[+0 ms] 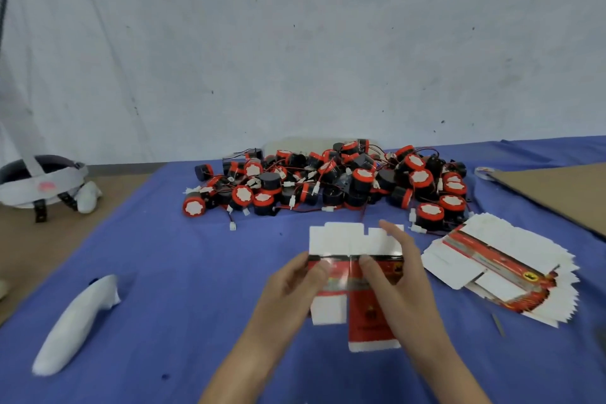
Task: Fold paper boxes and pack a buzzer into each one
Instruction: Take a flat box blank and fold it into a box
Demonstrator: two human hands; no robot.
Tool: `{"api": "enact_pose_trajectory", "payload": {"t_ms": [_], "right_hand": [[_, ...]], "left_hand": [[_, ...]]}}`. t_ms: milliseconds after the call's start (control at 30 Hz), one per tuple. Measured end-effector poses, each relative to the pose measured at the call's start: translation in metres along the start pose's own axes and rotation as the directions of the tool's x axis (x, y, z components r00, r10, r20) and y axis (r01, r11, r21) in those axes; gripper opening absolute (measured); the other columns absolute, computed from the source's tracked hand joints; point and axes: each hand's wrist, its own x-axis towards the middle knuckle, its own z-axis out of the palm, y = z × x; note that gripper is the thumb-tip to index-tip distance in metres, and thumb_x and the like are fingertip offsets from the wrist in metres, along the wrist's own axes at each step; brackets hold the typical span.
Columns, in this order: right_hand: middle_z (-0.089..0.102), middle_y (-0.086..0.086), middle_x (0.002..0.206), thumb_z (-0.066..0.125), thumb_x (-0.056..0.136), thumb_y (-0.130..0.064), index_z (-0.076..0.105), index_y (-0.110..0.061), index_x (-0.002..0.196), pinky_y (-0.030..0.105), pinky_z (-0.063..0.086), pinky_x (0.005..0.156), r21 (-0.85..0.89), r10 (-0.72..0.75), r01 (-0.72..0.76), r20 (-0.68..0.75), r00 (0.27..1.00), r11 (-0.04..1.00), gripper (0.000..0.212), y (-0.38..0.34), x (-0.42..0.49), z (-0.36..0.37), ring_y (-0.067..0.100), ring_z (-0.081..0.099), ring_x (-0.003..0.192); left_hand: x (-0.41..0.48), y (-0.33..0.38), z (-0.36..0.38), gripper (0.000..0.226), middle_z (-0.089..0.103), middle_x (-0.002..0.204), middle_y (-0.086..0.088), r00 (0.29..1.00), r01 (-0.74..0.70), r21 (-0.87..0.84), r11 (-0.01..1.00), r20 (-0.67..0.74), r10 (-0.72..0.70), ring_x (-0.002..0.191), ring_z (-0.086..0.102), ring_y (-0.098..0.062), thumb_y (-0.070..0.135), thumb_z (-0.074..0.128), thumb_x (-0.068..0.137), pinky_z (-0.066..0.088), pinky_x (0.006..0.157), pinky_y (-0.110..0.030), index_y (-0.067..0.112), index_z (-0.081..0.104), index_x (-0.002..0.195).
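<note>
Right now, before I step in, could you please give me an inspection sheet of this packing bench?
Surface: blue cloth covers the table; a bare brown top shows at the left.
Job's things: flat box blank held over the cloth, not yet folded; stack of blanks fanned out to its right; pile of buzzers behind.
Clutter: white wrapped object lying at the left; headband rig at the far left; cardboard sheet at the far right.
Grippers: left hand pinches the blank's left edge; right hand pinches its right part, thumb in front.
Cables: red and black leads with white plugs, tangled through the pile.
Surroundings: white wall behind.
</note>
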Motion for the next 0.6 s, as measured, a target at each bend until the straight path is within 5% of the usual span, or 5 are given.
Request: {"api": "enact_pose_trajectory", "payload": {"t_ms": [100, 233, 433, 600], "right_hand": [[0.042, -0.035, 0.122, 0.057, 0.09, -0.054, 0.041, -0.067, 0.125, 0.019, 0.049, 0.084, -0.015, -0.02, 0.02, 0.042, 0.999, 1.0, 0.041, -0.003, -0.005, 0.008, -0.007, 0.055, 0.109], [0.036, -0.037, 0.129, 0.047, 0.075, -0.074, 0.038, -0.063, 0.133, 0.017, 0.05, 0.083, -0.026, -0.021, 0.025, 0.117, 0.993, 0.999, 0.06, -0.008, -0.008, 0.017, -0.01, 0.052, 0.115], [0.049, -0.03, 0.126, 0.056, 0.066, -0.079, 0.032, -0.063, 0.132, 0.005, 0.049, 0.074, 0.036, 0.025, -0.031, 0.166, 0.986, 0.999, 0.072, -0.015, -0.01, 0.019, -0.01, 0.06, 0.104], [0.061, -0.035, 0.105, 0.067, 0.073, -0.067, 0.042, -0.059, 0.114, 0.009, 0.052, 0.07, 0.133, -0.056, 0.037, 0.144, 0.988, 0.99, 0.049, -0.022, -0.012, 0.014, -0.004, 0.066, 0.097]], "left_hand": [[0.0, 0.001, 0.004, 0.022, 0.075, 0.109, 0.005, 0.998, 0.051, -0.058, 0.997, 0.039, -0.049, 0.102, 0.072, -0.015, 0.044, 0.064, 0.084, 0.058, 0.088, -0.033, 0.047, 0.072, 0.105], [0.001, 0.005, 0.009, 0.022, 0.077, 0.103, -0.002, 0.994, 0.101, -0.241, 0.965, 0.053, -0.09, 0.095, 0.074, -0.022, 0.039, 0.075, 0.077, 0.059, 0.073, -0.029, 0.04, 0.076, 0.098], [0.001, 0.002, 0.014, 0.035, 0.076, 0.104, -0.001, 0.99, 0.085, -0.262, 0.961, 0.133, -0.051, 0.096, 0.074, -0.021, 0.055, 0.08, 0.066, 0.059, 0.071, -0.026, 0.042, 0.074, 0.098], [0.002, 0.004, 0.016, 0.059, 0.076, 0.103, 0.006, 0.997, -0.054, -0.134, 0.989, 0.05, 0.062, 0.093, 0.074, -0.016, 0.073, 0.066, 0.069, 0.058, 0.069, -0.022, 0.035, 0.061, 0.114]]}}
